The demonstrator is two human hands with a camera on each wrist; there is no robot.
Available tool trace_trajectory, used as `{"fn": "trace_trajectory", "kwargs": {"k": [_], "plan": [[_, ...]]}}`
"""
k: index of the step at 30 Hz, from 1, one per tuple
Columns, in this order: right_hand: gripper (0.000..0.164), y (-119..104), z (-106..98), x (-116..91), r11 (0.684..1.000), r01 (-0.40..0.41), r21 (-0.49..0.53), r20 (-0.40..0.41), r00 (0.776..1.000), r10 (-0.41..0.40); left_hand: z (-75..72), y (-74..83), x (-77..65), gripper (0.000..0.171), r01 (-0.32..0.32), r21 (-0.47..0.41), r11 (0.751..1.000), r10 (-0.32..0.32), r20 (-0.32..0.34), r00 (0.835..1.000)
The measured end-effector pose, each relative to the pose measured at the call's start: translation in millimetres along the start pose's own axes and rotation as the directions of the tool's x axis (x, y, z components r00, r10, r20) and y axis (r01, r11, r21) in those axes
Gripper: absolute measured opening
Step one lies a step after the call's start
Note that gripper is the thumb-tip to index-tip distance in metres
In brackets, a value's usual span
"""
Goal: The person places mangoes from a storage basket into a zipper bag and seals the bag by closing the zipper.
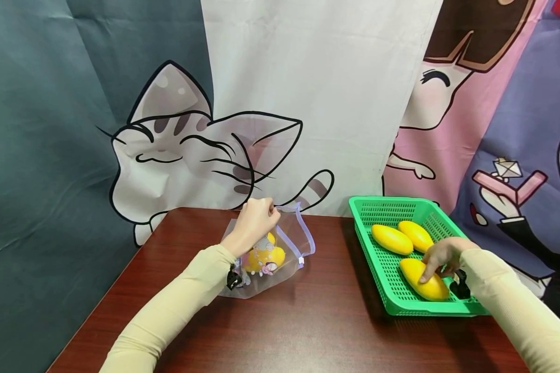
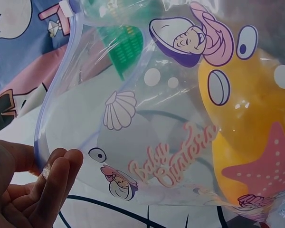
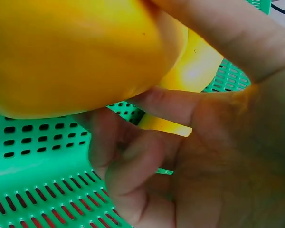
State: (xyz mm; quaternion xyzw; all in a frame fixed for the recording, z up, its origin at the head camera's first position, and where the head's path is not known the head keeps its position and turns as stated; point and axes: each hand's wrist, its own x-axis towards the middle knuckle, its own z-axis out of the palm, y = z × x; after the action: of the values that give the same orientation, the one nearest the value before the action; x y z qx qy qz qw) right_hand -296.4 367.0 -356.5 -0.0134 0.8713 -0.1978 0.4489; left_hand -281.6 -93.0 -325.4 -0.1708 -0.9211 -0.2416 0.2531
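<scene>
My left hand pinches the zip edge of a clear plastic zip bag and keeps it raised above the table. Yellow fruit shows through the bag's printed side, behind a pink starfish and shell drawings. At the right, my right hand reaches into a green basket and grips a yellow mango between thumb and fingers. In the right wrist view that mango fills the upper left, with the fingers curled at its underside. Two more mangoes lie behind it in the basket.
The basket has slotted walls and stands at the right of a dark reddish-brown table. A cloth backdrop with cartoon drawings hangs just behind the table. A white slider sits on the bag's purple zip strip.
</scene>
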Motion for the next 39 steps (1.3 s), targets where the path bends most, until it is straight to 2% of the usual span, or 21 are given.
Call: {"fn": "trace_trajectory", "kwargs": {"k": [5, 9, 12, 15, 25, 39], "plan": [[0.078, 1, -1, 0, 1.0, -0.012, 0.01, -0.031, 0.999, 0.012, 0.1, 0.4, -0.2, 0.028, 0.002, 0.005, 1.0, -0.002, 0.005, 1.0], [0.097, 5, 0, 3, 0.994, -0.008, 0.106, -0.043, 0.999, 0.013, -0.2, 0.4, 0.0, 0.029, 0.004, 0.002, 1.0, -0.004, 0.008, 1.0], [0.1, 6, 2, 6, 0.983, 0.003, 0.182, -0.037, 0.999, 0.003, 0.1, -0.5, 0.2, 0.03, 0.007, -0.001, 1.0, -0.007, 0.01, 1.0], [0.101, 6, 3, 8, 0.976, 0.016, 0.218, -0.033, 0.999, -0.008, 0.5, -1.3, 0.2, 0.03, 0.01, -0.005, 1.0, -0.01, 0.014, 1.0], [0.102, 6, 5, 7, 0.968, 0.031, 0.249, -0.041, 0.999, -0.021, 0.3, -0.4, -0.5, 0.028, 0.01, -0.011, 1.0, -0.01, 0.031, 0.999], [0.095, 0, -5, -4, 0.972, 0.081, 0.219, -0.082, 0.995, -0.064, 1.6, 0.0, 1.1, 0.029, 0.002, 0.0, 1.0, -0.002, 0.014, 1.0]]}}
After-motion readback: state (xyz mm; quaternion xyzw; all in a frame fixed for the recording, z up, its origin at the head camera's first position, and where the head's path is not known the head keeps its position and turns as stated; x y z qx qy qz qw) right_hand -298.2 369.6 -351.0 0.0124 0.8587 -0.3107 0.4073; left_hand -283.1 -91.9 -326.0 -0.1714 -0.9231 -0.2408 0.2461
